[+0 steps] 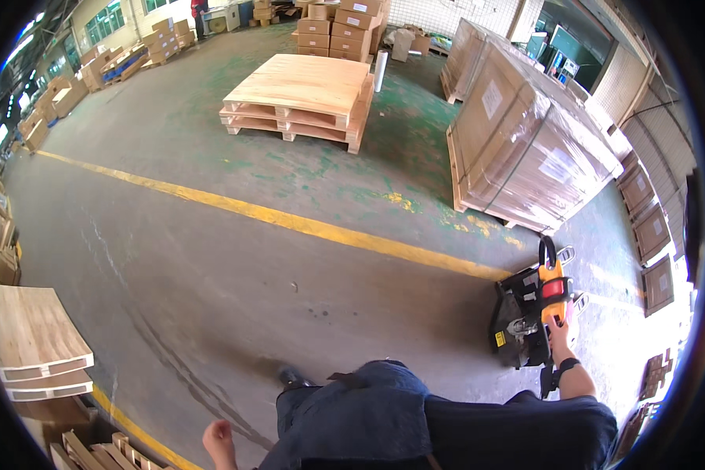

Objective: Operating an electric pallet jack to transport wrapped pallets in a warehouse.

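My right hand (558, 330) is wrapped round the orange control handle (554, 286) of an electric pallet truck. The handle has a red part in its middle and a black loop at its far end. Below it is the truck's black body (515, 321), with a yellow label on its side. A dark band circles my right wrist. My left hand (219, 440) hangs low at the left, away from everything, with its fingers curled in and nothing seen in them.
Stacked wooden pallets (298, 86) stand ahead. Film-wrapped cartons (525, 141) on a pallet rise at the right, beyond the truck. A yellow line (290, 221) crosses the floor. More pallets (35, 329) lie at the left. Brown boxes (341, 31) and a person (199, 16) are far off.
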A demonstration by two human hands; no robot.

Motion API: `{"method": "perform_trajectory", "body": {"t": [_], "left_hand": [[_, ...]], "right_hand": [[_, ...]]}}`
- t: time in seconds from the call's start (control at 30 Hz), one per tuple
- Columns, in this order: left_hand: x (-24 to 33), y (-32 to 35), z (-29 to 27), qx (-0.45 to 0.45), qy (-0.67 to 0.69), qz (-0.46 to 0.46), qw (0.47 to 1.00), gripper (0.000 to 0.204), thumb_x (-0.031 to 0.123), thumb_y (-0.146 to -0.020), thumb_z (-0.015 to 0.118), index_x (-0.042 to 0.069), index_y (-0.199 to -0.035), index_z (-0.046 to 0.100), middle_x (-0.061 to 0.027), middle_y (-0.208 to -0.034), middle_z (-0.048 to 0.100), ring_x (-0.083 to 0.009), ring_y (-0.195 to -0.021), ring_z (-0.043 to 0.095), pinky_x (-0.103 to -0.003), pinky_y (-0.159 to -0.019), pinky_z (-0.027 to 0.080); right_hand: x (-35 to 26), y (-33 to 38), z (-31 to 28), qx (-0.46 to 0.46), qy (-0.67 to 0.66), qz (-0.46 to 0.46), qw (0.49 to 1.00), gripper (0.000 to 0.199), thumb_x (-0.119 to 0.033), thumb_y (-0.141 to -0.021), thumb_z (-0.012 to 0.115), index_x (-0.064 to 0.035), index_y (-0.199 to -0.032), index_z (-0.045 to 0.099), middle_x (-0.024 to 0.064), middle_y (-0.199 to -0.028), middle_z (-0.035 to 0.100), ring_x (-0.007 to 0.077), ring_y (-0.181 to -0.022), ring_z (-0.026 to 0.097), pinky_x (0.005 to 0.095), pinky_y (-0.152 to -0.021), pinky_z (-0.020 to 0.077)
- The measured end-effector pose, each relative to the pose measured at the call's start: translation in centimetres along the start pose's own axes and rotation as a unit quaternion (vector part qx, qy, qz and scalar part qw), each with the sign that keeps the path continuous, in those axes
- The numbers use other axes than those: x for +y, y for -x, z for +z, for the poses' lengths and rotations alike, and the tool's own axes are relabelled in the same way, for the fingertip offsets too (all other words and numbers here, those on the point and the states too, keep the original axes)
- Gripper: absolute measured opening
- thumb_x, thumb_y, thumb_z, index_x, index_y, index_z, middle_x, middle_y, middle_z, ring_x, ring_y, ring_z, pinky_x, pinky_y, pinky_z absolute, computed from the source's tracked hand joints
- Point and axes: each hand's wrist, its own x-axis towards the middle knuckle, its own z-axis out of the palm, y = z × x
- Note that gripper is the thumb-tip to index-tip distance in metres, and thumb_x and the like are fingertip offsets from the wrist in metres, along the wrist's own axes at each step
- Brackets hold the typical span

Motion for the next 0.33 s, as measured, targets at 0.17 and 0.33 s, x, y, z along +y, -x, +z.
{"method": "perform_trajectory", "body": {"t": [0.17, 0.33], "left_hand": [[1.4, -18.9, -6.9, -0.005, -0.010, 0.141, 0.990, 0.006, 0.005, -0.073, 0.064, 0.008, -0.078, 0.063, -0.0091, -0.076, 0.063, -0.0272, -0.073, 0.059, -0.036, -0.065, 0.047], [5.6, -34.6, -10.6, 0.022, -0.001, 0.233, 0.972, 0.008, 0.007, -0.073, 0.065, 0.008, -0.081, 0.065, -0.0083, -0.079, 0.064, -0.0281, -0.077, 0.060, -0.037, -0.069, 0.048]], "right_hand": [[-5.8, 9.9, 5.8, 0.001, -0.009, 0.036, 0.999, 0.044, -0.040, -0.074, 0.073, -0.0082, -0.087, 0.046, -0.0003, -0.051, 0.041, 0.0103, -0.036, 0.039, 0.0249, -0.033, 0.0299], [-8.9, 13.7, 12.6, -0.060, -0.101, -0.002, 0.993, 0.034, -0.032, -0.079, 0.069, -0.0138, -0.103, 0.053, -0.0031, -0.053, 0.044, 0.0073, -0.036, 0.041, 0.0221, -0.032, 0.0293]]}}
